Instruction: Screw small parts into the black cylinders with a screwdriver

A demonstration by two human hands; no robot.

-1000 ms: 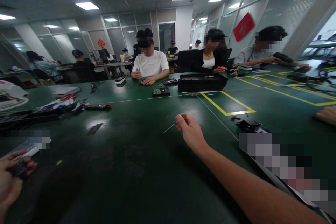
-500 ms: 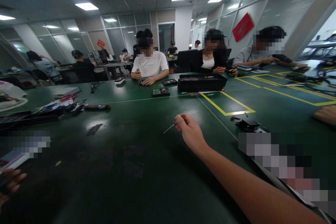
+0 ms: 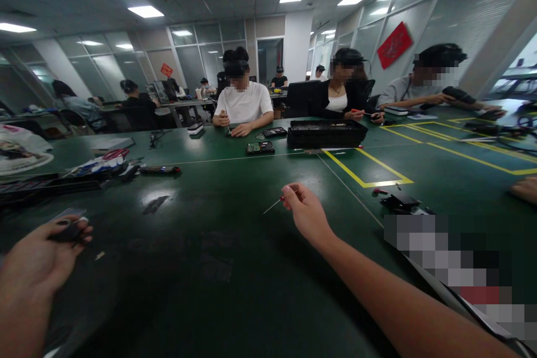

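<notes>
My right hand (image 3: 308, 212) is closed in a pinch over the middle of the green table (image 3: 176, 302). Between its fingers is a thin screwdriver (image 3: 273, 205) with a red handle, its metal shaft slanting down to the left. At the left edge, my left hand (image 3: 42, 257) curls around a small dark object (image 3: 69, 231) whose kind I cannot make out. Just beyond its fingers a flat, clear-looking piece (image 3: 67, 213) shows in part. A tiny pale scrap (image 3: 99, 255) lies on the table to the right of that hand.
Across the table stands a long black bin (image 3: 327, 134), with a hard drive (image 3: 260, 147) beside it. A dark pen-like tool (image 3: 160, 170) and a cluttered pile (image 3: 98, 168) lie at the left. Black parts (image 3: 400, 201) sit at the right. Co-workers (image 3: 243, 103) are seated opposite.
My left hand has come further into view from the left edge, holding the dark object. My right hand keeps the screwdriver in nearly the same place. The view has shifted slightly.
</notes>
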